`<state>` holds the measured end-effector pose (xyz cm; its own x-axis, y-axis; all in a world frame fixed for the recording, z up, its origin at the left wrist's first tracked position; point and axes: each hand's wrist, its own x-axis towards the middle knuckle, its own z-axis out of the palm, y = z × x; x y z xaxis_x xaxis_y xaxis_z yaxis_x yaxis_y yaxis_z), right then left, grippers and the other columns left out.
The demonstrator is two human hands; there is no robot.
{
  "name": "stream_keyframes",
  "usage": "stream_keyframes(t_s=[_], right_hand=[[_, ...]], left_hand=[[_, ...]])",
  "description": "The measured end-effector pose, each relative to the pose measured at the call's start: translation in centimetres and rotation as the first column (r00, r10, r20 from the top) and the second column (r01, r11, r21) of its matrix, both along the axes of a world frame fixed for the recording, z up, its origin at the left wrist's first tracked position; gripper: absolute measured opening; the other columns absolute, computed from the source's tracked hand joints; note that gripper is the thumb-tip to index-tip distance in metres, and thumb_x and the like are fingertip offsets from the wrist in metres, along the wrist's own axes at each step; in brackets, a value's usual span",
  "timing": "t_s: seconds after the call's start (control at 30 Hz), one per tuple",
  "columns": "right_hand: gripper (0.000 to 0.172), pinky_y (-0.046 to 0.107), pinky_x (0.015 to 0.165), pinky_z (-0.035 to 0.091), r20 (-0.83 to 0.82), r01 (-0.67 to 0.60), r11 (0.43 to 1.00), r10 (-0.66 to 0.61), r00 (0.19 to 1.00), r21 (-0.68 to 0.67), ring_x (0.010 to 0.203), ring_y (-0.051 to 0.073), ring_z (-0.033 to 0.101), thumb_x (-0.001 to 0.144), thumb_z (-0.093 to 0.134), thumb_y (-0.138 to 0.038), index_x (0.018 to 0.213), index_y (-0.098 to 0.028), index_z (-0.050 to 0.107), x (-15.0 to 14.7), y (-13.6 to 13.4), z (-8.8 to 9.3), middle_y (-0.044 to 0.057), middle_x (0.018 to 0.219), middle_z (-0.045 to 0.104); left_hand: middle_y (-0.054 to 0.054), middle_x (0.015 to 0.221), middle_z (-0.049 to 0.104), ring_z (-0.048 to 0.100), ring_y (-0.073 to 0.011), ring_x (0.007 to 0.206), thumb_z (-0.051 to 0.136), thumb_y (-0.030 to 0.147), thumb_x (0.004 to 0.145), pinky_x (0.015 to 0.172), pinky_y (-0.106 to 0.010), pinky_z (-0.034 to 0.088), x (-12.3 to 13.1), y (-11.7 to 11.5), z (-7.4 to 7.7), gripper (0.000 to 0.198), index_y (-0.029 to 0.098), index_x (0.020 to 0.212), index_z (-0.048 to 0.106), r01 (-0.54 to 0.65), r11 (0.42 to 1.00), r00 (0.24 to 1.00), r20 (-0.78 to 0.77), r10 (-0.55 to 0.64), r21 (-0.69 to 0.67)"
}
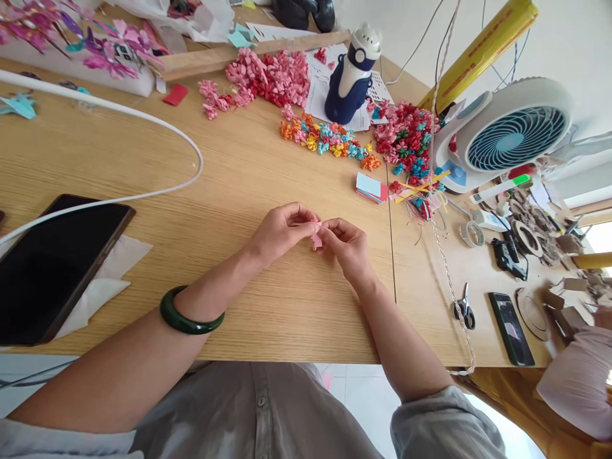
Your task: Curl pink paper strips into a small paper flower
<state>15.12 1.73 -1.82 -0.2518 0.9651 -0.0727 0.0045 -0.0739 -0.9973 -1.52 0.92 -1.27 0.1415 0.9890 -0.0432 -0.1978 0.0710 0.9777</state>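
Between my fingertips, above the middle of the wooden table [229, 299], is a small piece of pink paper [316, 241] with an uneven lower edge. My left hand [287, 231] pinches its upper left side with thumb and forefinger. On the other side, my right hand [345, 245] pinches it too, and the two hands' fingertips meet. Part of the paper is hidden behind the fingers. A dark green bangle [191, 315] circles my left wrist. Beyond my right hand lies a small stack of coloured paper [370, 187], light blue on top and red beneath.
Piles of pink [270, 76], mixed-colour [329, 137] and red curled paper pieces [406, 134] line the back. Nearby stand a bottle [351, 76] and a fan [507, 134]. Scissors [465, 309] and a phone [510, 328] lie right; a tablet [52, 268] and white cable [157, 124], left.
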Motion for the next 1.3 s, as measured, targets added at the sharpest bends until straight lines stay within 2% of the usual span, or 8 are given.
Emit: stream_keyframes(t_s=[0.1,0.23,0.37,0.63,0.8,1.0,1.17,1.3], right_hand=[[0.043,0.024,0.057,0.057,-0.046,0.042,0.998,-0.044,0.998,-0.046,0.059,0.01,0.064,0.071,0.088,-0.059,0.077,-0.02,0.069,-0.26,-0.36,-0.1,-0.003,0.065,0.07],[0.042,0.024,0.059,0.056,-0.035,0.106,0.994,-0.107,0.994,-0.021,0.059,0.009,0.064,0.073,0.087,-0.058,0.079,-0.02,0.07,-0.3,-0.55,-0.2,-0.002,0.068,0.071],[0.042,0.025,0.059,0.055,-0.003,0.111,0.993,-0.111,0.994,0.049,0.06,0.009,0.063,0.075,0.086,-0.058,0.083,-0.021,0.07,-0.31,-0.66,-0.19,-0.002,0.073,0.071],[0.041,0.028,0.066,0.059,0.061,0.087,0.991,-0.093,0.994,0.102,0.065,0.01,0.066,0.08,0.08,-0.06,0.085,-0.02,0.071,-0.1,-0.64,-0.12,0.001,0.079,0.075],[0.037,0.026,0.064,0.056,0.07,0.098,0.988,-0.107,0.992,0.122,0.065,0.01,0.064,0.081,0.081,-0.056,0.081,-0.02,0.07,-0.05,-0.75,0.03,-0.001,0.075,0.072],[0.033,0.026,0.063,0.052,0.11,0.124,0.984,-0.139,0.984,0.132,0.064,0.01,0.062,0.083,0.08,-0.05,0.077,-0.021,0.068,-0.05,-0.77,0.05,-0.002,0.072,0.068],[0.036,0.028,0.065,0.055,0.039,0.138,0.985,-0.143,0.989,0.107,0.063,0.011,0.063,0.08,0.082,-0.054,0.077,-0.021,0.069,-0.11,-0.74,-0.13,-0.002,0.071,0.069],[0.041,0.027,0.063,0.057,0.033,0.143,0.985,-0.147,0.989,0.099,0.062,0.01,0.063,0.076,0.084,-0.059,0.078,-0.022,0.069,-0.29,-0.83,-0.07,-0.002,0.071,0.069]], left_hand=[[0.002,0.071,0.069,0.066,-0.0147,0.068,0.082,0.029,0.073,0.074,-0.03,0.054,0.17,-0.09,-0.16,0.023,0.016,0.085,0.067,0.068,0.997,0.992,0.11,-0.063,-0.044],[0.0,0.07,0.071,0.067,-0.0146,0.073,0.078,0.028,0.08,0.081,-0.03,0.054,0.0,-0.07,-0.31,0.016,0.015,0.083,0.069,0.044,0.998,0.989,0.14,-0.039,-0.033],[0.001,0.066,0.07,0.067,-0.0149,0.068,0.078,0.027,0.08,0.076,-0.03,0.054,-0.17,-0.06,-0.11,0.014,0.016,0.083,0.068,-0.014,1.0,0.999,0.052,0.015,-0.008],[0.003,0.067,0.065,0.06,-0.0124,0.065,0.072,0.029,0.083,0.072,-0.028,0.052,0.14,-0.43,-0.01,0.024,0.014,0.102,0.077,0.038,0.998,0.999,-0.007,-0.037,0.05],[0.002,0.065,0.066,0.061,-0.0133,0.064,0.073,0.032,0.086,0.071,-0.029,0.052,-0.15,-0.37,-0.09,0.02,0.015,0.095,0.076,0.018,0.996,0.998,-0.054,-0.014,0.082],[0.001,0.062,0.068,0.066,-0.0156,0.063,0.079,0.033,0.08,0.072,-0.031,0.055,-0.27,-0.23,0.41,0.02,0.018,0.078,0.066,-0.024,1.0,0.999,-0.024,0.023,-0.013],[0.0,0.079,0.071,0.065,-0.0155,0.072,0.086,0.029,0.07,0.077,-0.032,0.053,-0.21,-0.29,0.52,0.032,0.017,0.095,0.07,0.065,0.988,0.993,0.104,-0.05,-0.139],[0.0,0.065,0.061,0.056,-0.0142,0.068,0.074,0.036,0.081,0.077,-0.032,0.048,-0.08,-0.38,0.23,0.023,0.018,0.069,0.068,0.127,0.989,0.991,0.048,-0.124,-0.076]])
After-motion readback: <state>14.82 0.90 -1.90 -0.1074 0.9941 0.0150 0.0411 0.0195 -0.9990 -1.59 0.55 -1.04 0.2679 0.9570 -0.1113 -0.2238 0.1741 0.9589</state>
